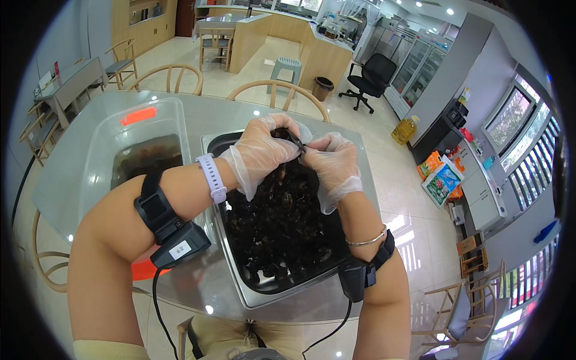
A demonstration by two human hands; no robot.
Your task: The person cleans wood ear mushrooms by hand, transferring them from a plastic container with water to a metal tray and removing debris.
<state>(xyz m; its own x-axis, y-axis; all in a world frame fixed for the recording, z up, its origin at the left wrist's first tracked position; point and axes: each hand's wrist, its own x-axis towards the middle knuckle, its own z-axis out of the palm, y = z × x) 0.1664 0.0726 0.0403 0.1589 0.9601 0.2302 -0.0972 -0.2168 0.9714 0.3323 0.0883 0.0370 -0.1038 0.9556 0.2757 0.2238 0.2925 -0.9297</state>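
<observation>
Both my hands wear clear plastic gloves and meet above the far part of a steel tray [240, 288]. My left hand [270, 146] grips a dark, wet, limp piece of food [288, 135], which looks like wood ear fungus. The fingertips of my right hand [334, 157] pinch the right end of that same piece. Below them the tray holds a heap of similar dark pieces [279, 220] with wet, shiny surfaces. To the left stands a clear plastic tub [101, 148] with murky brown liquid and dark pieces in it, partly hidden by my left arm.
The tray and tub stand on a glossy grey table [58, 180]. Wooden chairs [281, 87] line its far edge. Strapped to my forearms are black devices [180, 245] with cables hanging down. Beyond are a green stool [285, 69], a waste bin [322, 87] and an office chair [371, 76].
</observation>
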